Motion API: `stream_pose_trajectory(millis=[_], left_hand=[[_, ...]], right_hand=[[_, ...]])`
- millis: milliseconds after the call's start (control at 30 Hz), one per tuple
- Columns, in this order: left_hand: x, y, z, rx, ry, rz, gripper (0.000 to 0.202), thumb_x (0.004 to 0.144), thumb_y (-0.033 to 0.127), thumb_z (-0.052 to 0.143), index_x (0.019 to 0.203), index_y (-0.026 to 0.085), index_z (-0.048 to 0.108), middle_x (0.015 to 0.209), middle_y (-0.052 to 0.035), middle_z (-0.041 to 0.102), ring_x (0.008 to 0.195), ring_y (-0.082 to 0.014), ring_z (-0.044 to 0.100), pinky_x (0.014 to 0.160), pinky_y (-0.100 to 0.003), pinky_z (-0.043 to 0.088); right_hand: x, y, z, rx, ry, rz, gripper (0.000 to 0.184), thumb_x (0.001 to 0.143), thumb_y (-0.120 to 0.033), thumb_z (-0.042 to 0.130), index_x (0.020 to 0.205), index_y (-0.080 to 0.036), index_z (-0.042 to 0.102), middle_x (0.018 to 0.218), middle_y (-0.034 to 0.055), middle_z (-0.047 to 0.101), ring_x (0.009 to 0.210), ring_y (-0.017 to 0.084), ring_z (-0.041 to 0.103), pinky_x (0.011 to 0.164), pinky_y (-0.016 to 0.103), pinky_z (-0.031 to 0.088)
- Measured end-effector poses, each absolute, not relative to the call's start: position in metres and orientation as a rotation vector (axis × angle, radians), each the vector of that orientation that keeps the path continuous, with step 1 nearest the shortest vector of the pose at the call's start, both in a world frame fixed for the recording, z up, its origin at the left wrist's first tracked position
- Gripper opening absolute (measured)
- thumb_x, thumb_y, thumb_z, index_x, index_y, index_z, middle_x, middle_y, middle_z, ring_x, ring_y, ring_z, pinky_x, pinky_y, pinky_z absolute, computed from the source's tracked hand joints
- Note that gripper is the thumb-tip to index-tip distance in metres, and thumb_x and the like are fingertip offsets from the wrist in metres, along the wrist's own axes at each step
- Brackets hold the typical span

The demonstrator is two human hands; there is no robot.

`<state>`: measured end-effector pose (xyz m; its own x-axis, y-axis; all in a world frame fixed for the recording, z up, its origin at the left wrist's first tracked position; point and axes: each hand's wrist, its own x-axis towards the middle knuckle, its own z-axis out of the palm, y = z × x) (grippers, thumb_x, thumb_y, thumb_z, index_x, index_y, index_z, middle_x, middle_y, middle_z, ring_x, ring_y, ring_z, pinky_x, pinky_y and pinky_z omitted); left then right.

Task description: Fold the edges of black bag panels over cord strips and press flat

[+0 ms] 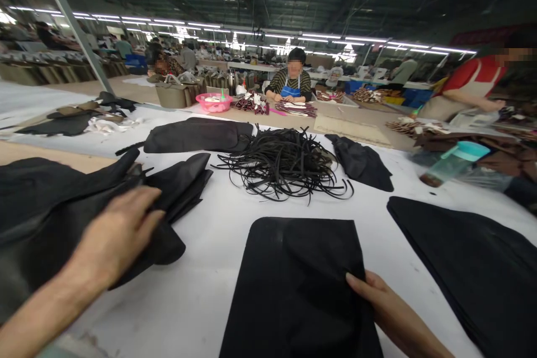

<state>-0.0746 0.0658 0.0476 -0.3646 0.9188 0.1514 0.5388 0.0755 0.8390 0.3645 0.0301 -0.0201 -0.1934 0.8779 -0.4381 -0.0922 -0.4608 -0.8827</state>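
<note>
My right hand (380, 293) pinches the right edge of a black fabric panel (302, 274), thumb on top and the other fingers behind it. The panel has a rounded upper left corner and lies in front of me on the white table (201, 291). On the left, my left hand (121, 232) is over a loose heap of black fabric pieces (54, 207). Motion blurs its fingers, so their grip on the cloth is unclear. Beyond the panel sits a tangled pile of thin black straps (289, 165).
Stacked black panels (474, 257) lie at right, a folded black piece (361, 162) and long black panels (193, 135) farther back. A teal-lidded bottle (455, 165) stands tilted-looking at right. A pink basin (213, 102) and a seated co-worker (291, 81) are across the table.
</note>
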Motion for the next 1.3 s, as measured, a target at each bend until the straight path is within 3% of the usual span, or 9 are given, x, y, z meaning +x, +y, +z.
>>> stream_pose_trajectory(millis=[100,267,433,533,633,800,900,1033,1300], left_hand=[[-0.001,0.054,-0.003,1.210,1.509,0.896,0.049,0.062,0.041,0.071,0.105,0.019,0.063,0.103,-0.0089,0.066,0.099,-0.0289,0.059,0.087,-0.035,0.047],[0.072,0.049,-0.033,0.726,1.196,1.006,0.088,0.058,0.033,0.078,0.132,0.010,0.037,0.129,-0.0221,0.048,0.119,-0.0306,0.047,0.099,-0.039,0.038],[0.090,0.053,-0.022,0.558,0.664,0.836,0.045,0.070,0.026,0.069,0.110,0.007,0.060,0.110,-0.0183,0.064,0.108,-0.0322,0.056,0.097,-0.041,0.040],[0.095,0.051,-0.024,0.472,0.694,0.888,0.032,0.069,0.019,0.068,0.099,0.008,0.065,0.100,-0.0148,0.069,0.100,-0.0297,0.061,0.094,-0.040,0.044],[0.095,0.051,-0.025,0.464,0.745,0.931,0.030,0.069,0.019,0.069,0.096,0.007,0.066,0.096,-0.0147,0.070,0.093,-0.0284,0.064,0.090,-0.039,0.047],[0.102,0.054,-0.014,0.377,0.789,1.024,0.030,0.074,0.025,0.067,0.100,0.010,0.066,0.094,-0.0124,0.071,0.089,-0.0269,0.065,0.085,-0.037,0.051],[0.111,0.051,-0.004,0.415,0.813,1.084,0.032,0.076,0.031,0.067,0.101,0.011,0.066,0.095,-0.0106,0.071,0.091,-0.0258,0.065,0.083,-0.034,0.052],[0.119,0.041,0.006,0.518,0.820,1.136,0.031,0.078,0.035,0.065,0.099,0.013,0.068,0.095,-0.0084,0.071,0.093,-0.0246,0.064,0.082,-0.031,0.051],[0.118,0.035,0.009,0.716,0.935,1.127,0.042,0.076,0.042,0.065,0.107,0.014,0.065,0.093,-0.0090,0.070,0.089,-0.0263,0.063,0.078,-0.033,0.051]], right_hand=[[0.364,0.026,-0.014,-1.214,-0.770,1.799,0.038,0.070,-0.042,0.072,0.099,-0.018,0.068,0.105,0.0107,0.067,0.106,0.030,0.056,0.100,0.044,0.035],[0.365,0.023,-0.007,-0.995,-0.676,1.899,0.036,0.064,-0.035,0.078,0.097,-0.023,0.069,0.098,0.0066,0.069,0.099,0.029,0.060,0.098,0.043,0.037],[0.367,0.033,-0.019,-0.966,-0.723,1.882,0.033,0.063,-0.036,0.077,0.091,-0.022,0.069,0.087,0.0063,0.070,0.090,0.028,0.063,0.090,0.042,0.042],[0.368,0.046,-0.027,-1.078,-0.858,1.872,0.032,0.068,-0.042,0.070,0.091,-0.019,0.066,0.086,0.0078,0.068,0.089,0.027,0.062,0.088,0.042,0.043],[0.365,0.054,-0.027,-1.480,-1.166,1.647,0.034,0.072,-0.045,0.062,0.091,-0.016,0.061,0.085,0.0081,0.065,0.083,0.026,0.062,0.083,0.042,0.045],[0.329,0.037,-0.002,-1.980,-1.456,0.576,0.042,0.077,-0.048,0.049,0.110,-0.023,0.052,0.105,0.0073,0.059,0.089,0.025,0.057,0.080,0.039,0.045],[0.293,0.017,0.009,-1.861,-1.600,0.809,0.045,0.077,-0.050,0.053,0.115,-0.025,0.051,0.098,0.0043,0.061,0.078,0.021,0.059,0.071,0.033,0.048],[0.257,0.007,0.000,-1.774,-1.693,0.737,0.064,0.068,-0.043,0.066,0.124,-0.020,0.044,0.113,0.0101,0.059,0.092,0.028,0.059,0.078,0.039,0.049],[0.250,0.013,-0.007,-1.627,-1.860,0.362,0.039,0.084,-0.024,0.036,0.121,-0.016,0.046,0.106,0.0152,0.061,0.092,0.030,0.060,0.078,0.043,0.050]])
